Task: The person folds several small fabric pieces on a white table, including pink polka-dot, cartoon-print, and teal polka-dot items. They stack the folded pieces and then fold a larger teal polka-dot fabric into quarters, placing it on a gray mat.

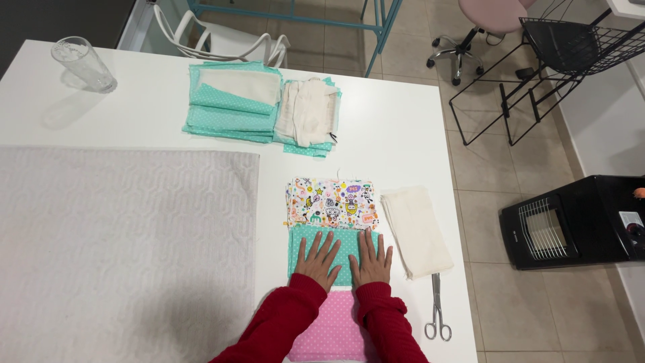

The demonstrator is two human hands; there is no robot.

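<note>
Below, I see my left hand point(318, 259) and right hand point(371, 260) lying flat, fingers spread and pointing toward the table's point(396, 134) far edge, holding nothing, pressed side by side on the teal dotted fabric piece point(339, 247). Its long axis runs left to right, near the table's right edge, between cartoon-print fabric point(331, 202) and pink fabric point(334, 327).

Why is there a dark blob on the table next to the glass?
In the head view, that blob is the shadow of the glass, falling left onto the white table; the light is soft, both hands look sharp, and no glare shows.
</note>
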